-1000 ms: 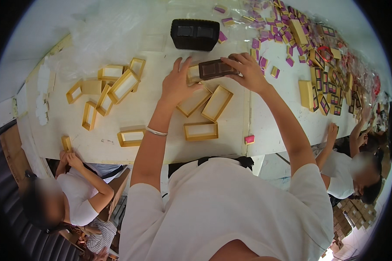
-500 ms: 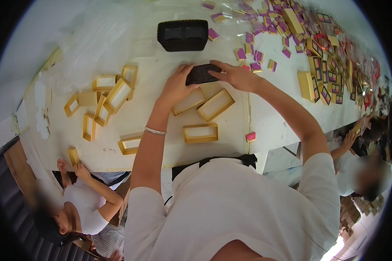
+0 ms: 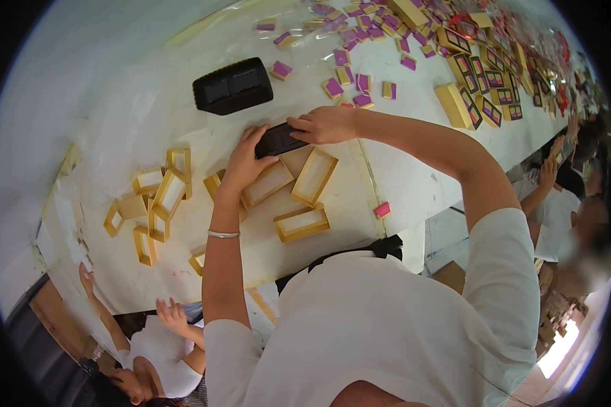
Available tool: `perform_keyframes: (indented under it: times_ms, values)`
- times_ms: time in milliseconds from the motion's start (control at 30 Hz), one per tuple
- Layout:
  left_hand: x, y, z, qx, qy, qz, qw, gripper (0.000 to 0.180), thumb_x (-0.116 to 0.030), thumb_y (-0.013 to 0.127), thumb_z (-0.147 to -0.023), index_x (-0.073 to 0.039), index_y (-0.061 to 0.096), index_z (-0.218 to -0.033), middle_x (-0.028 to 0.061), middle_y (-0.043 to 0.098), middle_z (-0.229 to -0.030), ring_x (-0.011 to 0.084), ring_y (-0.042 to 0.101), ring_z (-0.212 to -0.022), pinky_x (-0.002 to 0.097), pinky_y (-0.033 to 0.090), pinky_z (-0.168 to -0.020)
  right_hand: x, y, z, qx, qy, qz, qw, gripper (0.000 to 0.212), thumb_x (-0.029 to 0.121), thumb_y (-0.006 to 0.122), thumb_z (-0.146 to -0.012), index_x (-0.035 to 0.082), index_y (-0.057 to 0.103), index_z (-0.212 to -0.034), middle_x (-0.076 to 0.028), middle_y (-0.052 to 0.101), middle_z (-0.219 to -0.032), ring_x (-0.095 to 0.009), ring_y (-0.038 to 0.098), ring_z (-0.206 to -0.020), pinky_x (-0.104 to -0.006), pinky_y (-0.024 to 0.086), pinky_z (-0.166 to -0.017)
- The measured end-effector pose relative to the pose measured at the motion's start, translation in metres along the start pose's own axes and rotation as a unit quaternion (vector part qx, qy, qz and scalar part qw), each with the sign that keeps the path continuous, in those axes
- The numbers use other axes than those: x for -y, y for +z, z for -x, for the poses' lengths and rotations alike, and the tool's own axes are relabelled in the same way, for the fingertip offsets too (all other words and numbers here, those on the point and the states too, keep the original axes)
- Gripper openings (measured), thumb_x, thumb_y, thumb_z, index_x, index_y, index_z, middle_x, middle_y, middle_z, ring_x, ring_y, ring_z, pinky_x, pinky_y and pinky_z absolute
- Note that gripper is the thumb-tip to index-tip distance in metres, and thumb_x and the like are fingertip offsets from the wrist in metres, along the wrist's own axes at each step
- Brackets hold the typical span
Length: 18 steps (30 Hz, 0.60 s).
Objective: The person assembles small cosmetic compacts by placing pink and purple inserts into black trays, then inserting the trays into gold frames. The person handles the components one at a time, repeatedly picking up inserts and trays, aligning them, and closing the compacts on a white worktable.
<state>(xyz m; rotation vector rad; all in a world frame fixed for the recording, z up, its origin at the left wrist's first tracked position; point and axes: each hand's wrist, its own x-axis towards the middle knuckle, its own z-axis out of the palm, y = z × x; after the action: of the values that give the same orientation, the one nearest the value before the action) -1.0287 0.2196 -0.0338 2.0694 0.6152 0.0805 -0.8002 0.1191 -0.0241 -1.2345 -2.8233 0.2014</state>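
Note:
Between my hands is a black plastic tray [image 3: 279, 140] with moulded hollows, held over several shallow gold boxes. My left hand [image 3: 243, 163] grips its left end, thumb along the near edge. At the opposite end, the bent fingers of my right hand [image 3: 324, 125] press on the tray's top and hide part of it. Directly under my left hand lies a gold box [image 3: 267, 184] with a pale bottom, and another gold box [image 3: 314, 178] rests to its right. Beyond my hands stands a stack of matching black trays [image 3: 233, 86].
More gold boxes [image 3: 169, 195] lie in a loose group at left. Purple-and-gold small packets [image 3: 363, 83] scatter across the far side, with filled gold boxes [image 3: 478, 74] at far right. One pink packet [image 3: 383, 209] sits near the front edge. Co-workers are at left and right.
My view has turned, so the table sits tilted. Both hands still hold the black tray. The left co-worker's hands have moved apart and no longer show the gold box.

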Motion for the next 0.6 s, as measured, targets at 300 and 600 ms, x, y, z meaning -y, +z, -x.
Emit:
perform_keyframes:
  times_ms: [300, 600]
  values:
    - [0.009, 0.008, 0.008, -0.008, -0.023, -0.031, 0.999, 0.071, -0.017, 0.073, -0.070, -0.008, 0.040, -0.132, 0.0186, 0.040, -0.129, 0.0338, 0.043, -0.117, 0.0361, 0.038, -0.096, 0.051, 0.026, 0.011, -0.127, 0.187, -0.007, 0.974, 0.044, 0.030, 0.058, -0.080, 0.003, 0.056, -0.115, -0.018, 0.038, -0.134, -0.034, 0.040, -0.120, -0.0452, 0.032, -0.101]
    - [-0.038, 0.017, 0.036, -0.144, -0.065, -0.236, 0.959, 0.080, -0.045, 0.069, -0.069, -0.012, 0.036, -0.135, 0.0182, 0.037, -0.133, 0.0350, 0.041, -0.118, 0.0481, 0.035, -0.094, 0.056, 0.008, 0.028, -0.277, 0.324, -0.157, 0.891, 0.040, 0.017, 0.068, -0.073, 0.005, 0.057, -0.110, -0.020, 0.046, -0.123, -0.035, 0.049, -0.107, -0.0411, 0.042, -0.089]
